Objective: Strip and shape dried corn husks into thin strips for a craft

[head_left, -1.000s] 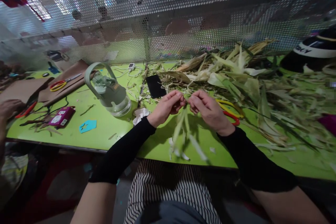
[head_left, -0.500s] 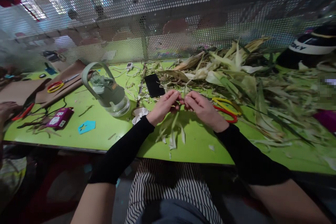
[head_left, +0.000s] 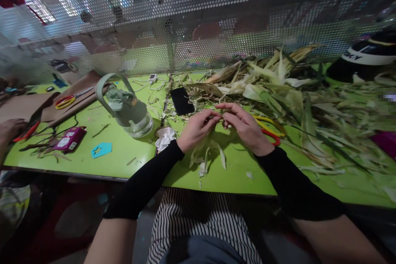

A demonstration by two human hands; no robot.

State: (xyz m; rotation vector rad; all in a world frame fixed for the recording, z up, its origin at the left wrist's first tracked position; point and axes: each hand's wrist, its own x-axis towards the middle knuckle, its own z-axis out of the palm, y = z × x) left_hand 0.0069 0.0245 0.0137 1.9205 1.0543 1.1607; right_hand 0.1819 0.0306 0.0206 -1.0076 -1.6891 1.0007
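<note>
Observe L hand [head_left: 197,130] & R hand [head_left: 248,133] raised over nr. part of desk [head_left: 119,163], fingertips meeting btwn forearms; check forearms sloping inward from lower corners, set wide apart at elbows, w/ black sleeves [head_left: 145,177] drawn over both down to wrists; note L hand w/ back up, fingers bent, thumb & index pressed tog. at tips, pinching pale husk strips [head_left: 222,156]; for R hand, see index stretched across top toward L fingertips, thumb set below it, other fingers curled under; cannot tell whether clamped on same strips, contact pt. being small & partly hidden; locate husk strips directly below joined fingertips, hanging down toward desk w/ free ends curling; see sml. white scraps [head_left: 249,175] on desk nr. those ends.

For surroundings, find yellow & red handles [head_left: 272,134] just behind R hand, partly covered by it; lg. husk pile [head_left: 287,90] beyond & to R; dark phone [head_left: 182,101] lying flat beyond L hand, amid shreds; crumpled white tissue [head_left: 165,138] beside L wrist; green bottle [head_left: 133,115] standing further L, w/ carry loop up; at far L, another person's hand [head_left: 11,128] nr. red-handled tool [head_left: 28,133].
</note>
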